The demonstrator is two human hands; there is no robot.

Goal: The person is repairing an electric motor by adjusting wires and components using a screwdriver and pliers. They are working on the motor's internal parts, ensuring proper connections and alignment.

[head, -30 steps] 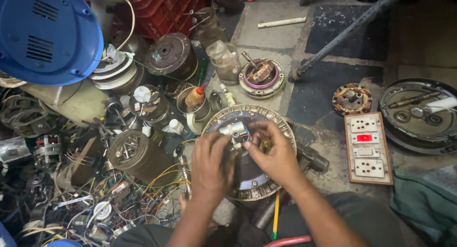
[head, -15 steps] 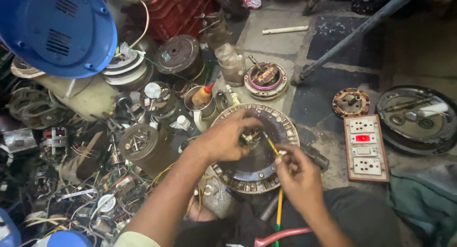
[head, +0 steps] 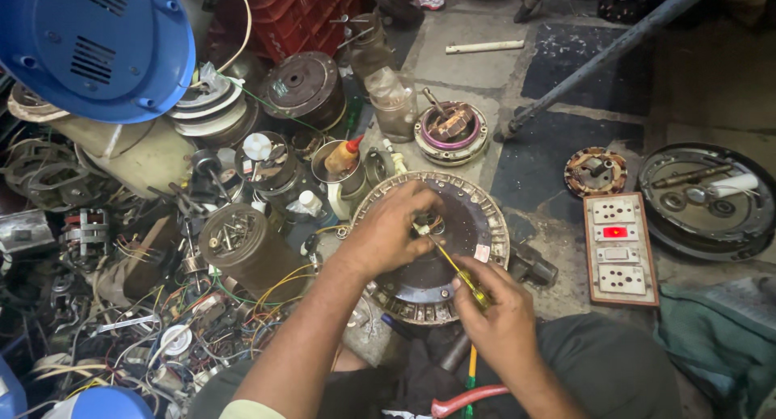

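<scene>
a: far left there's the blue fan housing, then a heap of loose wires and coils, and a dark cylindrical can packed with small parts.

b: and the hands?

a: the left hand is closed in a pinch on a small pale piece at the hub of the round motor stator, which lies flat on the floor just in front of the person. the right hand grips a yellow-handled screwdriver, its tip right at that pinched piece.

b: what could go wrong?

a: my guess — the tip slips off and jabs the left fingers, since they sit touching the spot it presses on. or it skids into the windings round the rim. the stator isn't clamped, so it could turn under the push.

b: further right?

a: a switch board with a red lit indicator, then a dark round cover plate.

b: different from half a second ago?

a: the right hand has slid lower on the tool, and the left has tightened over the hub.
</scene>
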